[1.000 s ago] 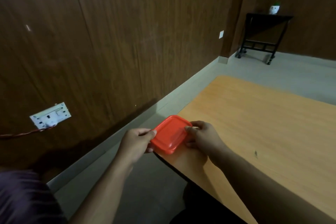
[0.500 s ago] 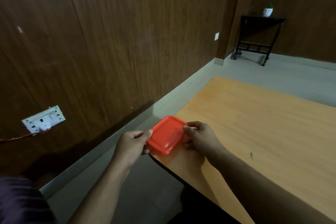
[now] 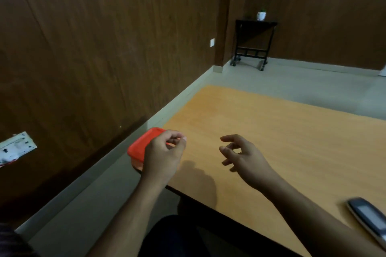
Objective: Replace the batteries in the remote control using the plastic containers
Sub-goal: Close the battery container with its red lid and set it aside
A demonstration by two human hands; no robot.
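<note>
The left hand (image 3: 164,153) is gripping the red-lidded container (image 3: 140,148) at the counter (image 3: 261,131) corner; the right hand (image 3: 240,155) is hovering, fingers apart, holding nothing. Opening it looks next.

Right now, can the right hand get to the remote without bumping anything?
Probably yes. The right hand hangs open and holds nothing, and the remote lies near that forearm on bare table. Nothing stands between them, though the hand must draw back.
</note>
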